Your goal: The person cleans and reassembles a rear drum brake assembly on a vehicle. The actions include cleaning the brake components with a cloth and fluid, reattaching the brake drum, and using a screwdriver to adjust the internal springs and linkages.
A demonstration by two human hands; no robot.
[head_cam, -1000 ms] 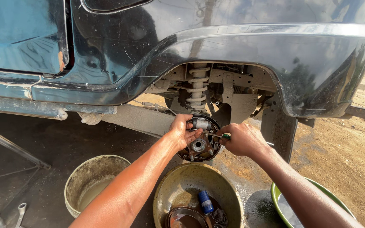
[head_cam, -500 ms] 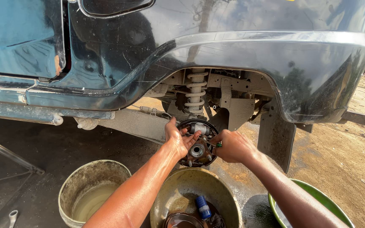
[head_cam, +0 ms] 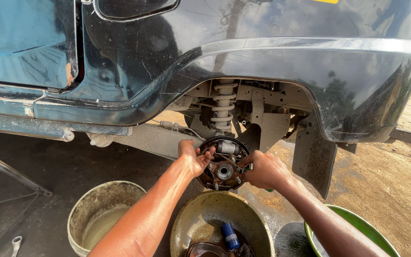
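Gripping the round rusty metal brake assembly [head_cam: 223,164] at nine o'clock is the left hand [head_cam: 193,159]; the right hand [head_cam: 262,170] is clenching a green-handled tool [head_cam: 267,190] at three o'clock.

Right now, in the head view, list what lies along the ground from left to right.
Wrench → pale bucket → olive basin → green basin.

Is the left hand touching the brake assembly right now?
Touching. The head view shows the left hand with its fingers pressed against the brake assembly rim.
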